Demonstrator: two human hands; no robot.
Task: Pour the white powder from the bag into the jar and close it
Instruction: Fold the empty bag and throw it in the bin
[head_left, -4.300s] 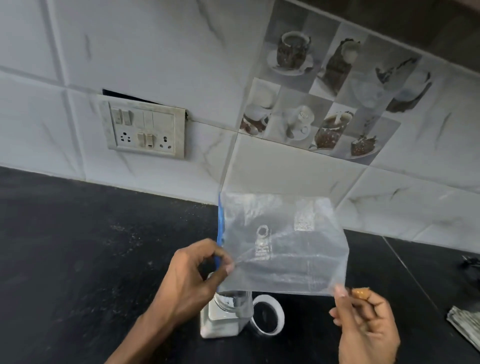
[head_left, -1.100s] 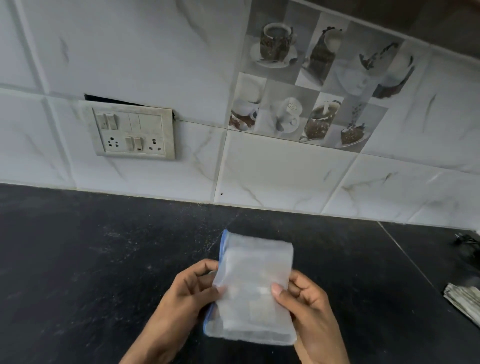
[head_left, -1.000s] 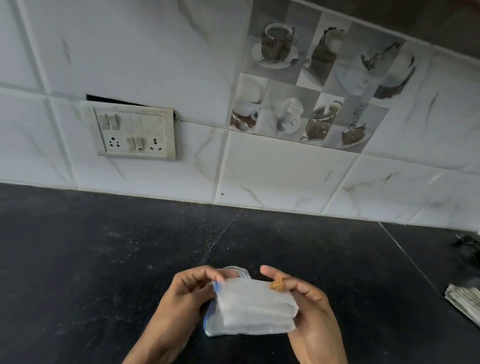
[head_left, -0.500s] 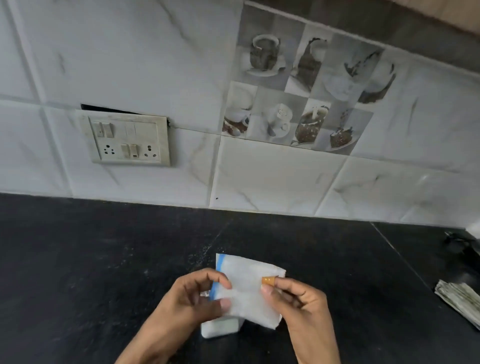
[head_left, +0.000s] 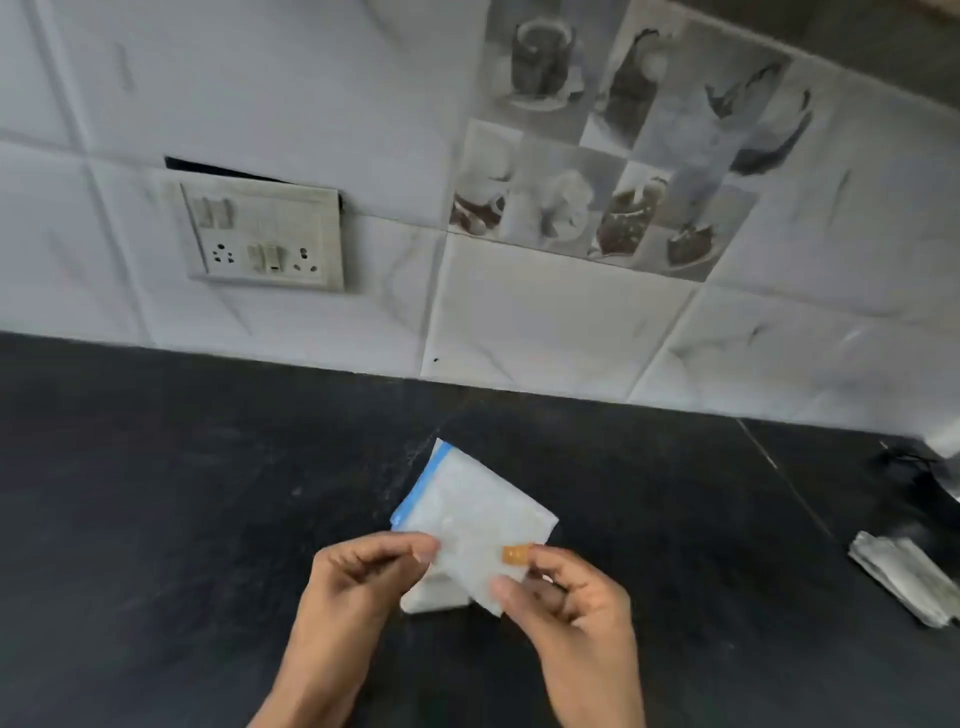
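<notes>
Black speckled stone countertop (head_left: 156, 493) runs under glossy white marble-look wall tiles (head_left: 545, 312) bearing one cream switch plate (head_left: 265, 236). One folded, cloudy plastic zip bag with a blue strip (head_left: 467, 514) is held above the counter, pinched between left hand (head_left: 363, 577) and right hand (head_left: 566, 597) fingertips. It hides the white-filled jar (head_left: 431, 597); only a blurred corner shows.

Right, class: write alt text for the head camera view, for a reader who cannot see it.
Two bare hands hold a folded clear plastic bag with a blue zip edge above a black countertop: the left hand pinches its left side, the right hand its lower right corner. Behind are white marble-look tiles and a switch panel.
</notes>
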